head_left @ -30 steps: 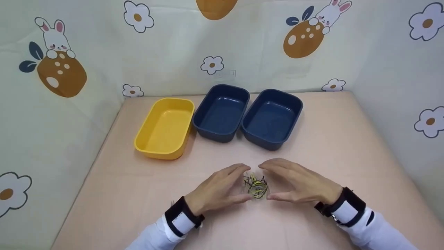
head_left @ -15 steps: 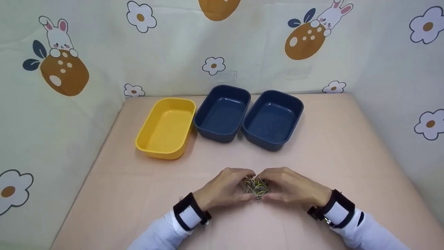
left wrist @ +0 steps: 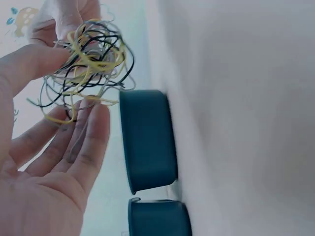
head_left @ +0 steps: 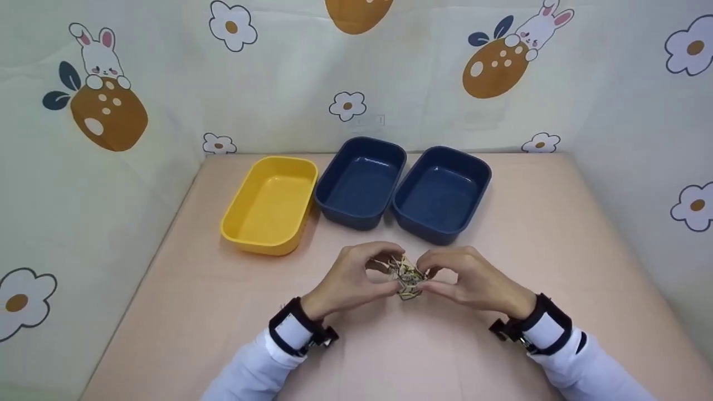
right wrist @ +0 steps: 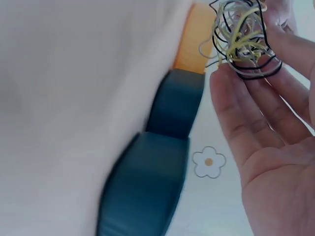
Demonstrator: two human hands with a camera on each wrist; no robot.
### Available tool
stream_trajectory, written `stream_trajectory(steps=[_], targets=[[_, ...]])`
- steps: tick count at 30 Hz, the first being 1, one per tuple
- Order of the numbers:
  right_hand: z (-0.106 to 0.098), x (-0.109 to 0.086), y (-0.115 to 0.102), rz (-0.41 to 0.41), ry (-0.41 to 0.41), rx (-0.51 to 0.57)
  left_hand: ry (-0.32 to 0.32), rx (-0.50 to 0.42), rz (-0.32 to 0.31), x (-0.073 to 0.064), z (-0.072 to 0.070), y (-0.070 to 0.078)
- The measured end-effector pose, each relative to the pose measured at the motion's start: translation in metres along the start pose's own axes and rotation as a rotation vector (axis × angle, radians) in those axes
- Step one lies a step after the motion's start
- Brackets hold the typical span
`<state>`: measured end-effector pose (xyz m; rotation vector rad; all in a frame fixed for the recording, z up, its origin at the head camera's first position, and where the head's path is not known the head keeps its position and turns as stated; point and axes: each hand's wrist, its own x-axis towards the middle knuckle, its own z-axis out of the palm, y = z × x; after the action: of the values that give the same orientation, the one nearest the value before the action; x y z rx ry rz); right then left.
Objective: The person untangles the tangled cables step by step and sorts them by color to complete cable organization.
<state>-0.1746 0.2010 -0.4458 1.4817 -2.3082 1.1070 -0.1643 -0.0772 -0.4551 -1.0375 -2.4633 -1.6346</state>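
Observation:
A loose tangle of thin yellow, black and grey wires (head_left: 408,278) is held up off the table between both hands. My left hand (head_left: 356,275) grips its left side, thumb on the near side and fingers on the far side. From the right, my right hand (head_left: 473,278) pinches it with thumb and fingertips. In the left wrist view the tangle (left wrist: 96,64) shows loops and loose ends sticking out past the fingers. The right wrist view has the wires (right wrist: 243,39) lying against the fingertips, above the open palm.
Beyond the hands stand a yellow bin (head_left: 267,247) and two dark blue bins, one in the middle (head_left: 356,221) and one on the right (head_left: 434,235). A pale pink cloth (head_left: 184,312) covers the table, with patterned curtains (head_left: 289,78) around it.
Both hands have closed in on the wire tangle from its two sides. They have raised it off the cloth and moved slightly toward the bins. The bins stay put.

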Motion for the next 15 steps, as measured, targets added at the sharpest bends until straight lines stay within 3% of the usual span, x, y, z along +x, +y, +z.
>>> stream_trajectory(steps=[5,10,13,15], targets=[[-0.007,0.016,-0.001,-0.029,0.122,0.01,0.119,-0.125,0.001,0.008,-0.004,0.003],[-0.014,0.03,-0.001,-0.053,0.224,-0.025,0.219,-0.243,-0.06,0.016,-0.007,0.007],[-0.016,0.038,-0.002,-0.048,0.26,-0.052,0.234,-0.384,-0.124,0.02,-0.008,0.01],[-0.015,0.044,-0.001,-0.039,0.286,-0.066,0.224,-0.529,-0.175,0.023,-0.007,0.011]])
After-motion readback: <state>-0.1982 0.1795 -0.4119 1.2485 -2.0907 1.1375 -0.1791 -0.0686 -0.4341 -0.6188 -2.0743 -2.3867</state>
